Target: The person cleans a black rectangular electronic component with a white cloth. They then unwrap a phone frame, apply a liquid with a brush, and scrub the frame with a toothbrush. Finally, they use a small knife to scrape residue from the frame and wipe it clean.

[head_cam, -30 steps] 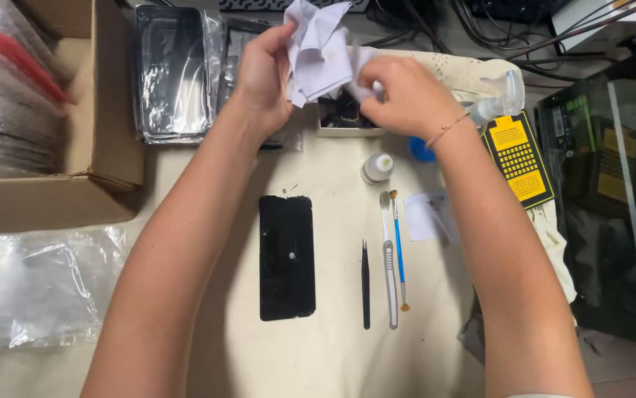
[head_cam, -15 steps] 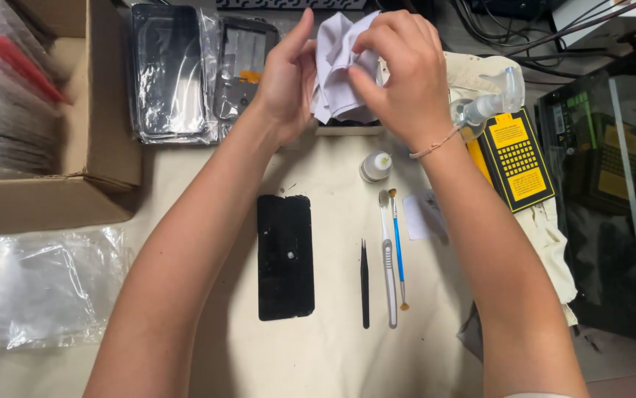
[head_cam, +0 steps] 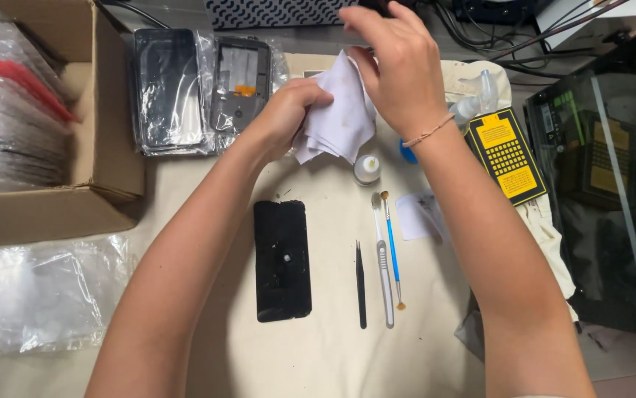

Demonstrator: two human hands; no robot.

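Fingers: left hand (head_cam: 285,110) and right hand (head_cam: 399,70) both pinch the white cloth (head_cam: 340,118).
Cloth: soft, light, limp; best held at its edges.

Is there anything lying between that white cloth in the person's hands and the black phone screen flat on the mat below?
Nothing visible. The white cloth, held by the left hand and right hand, hangs above bare mat just beyond the black screen. The small white bottle and the tweezers lie off to the right, not between them.
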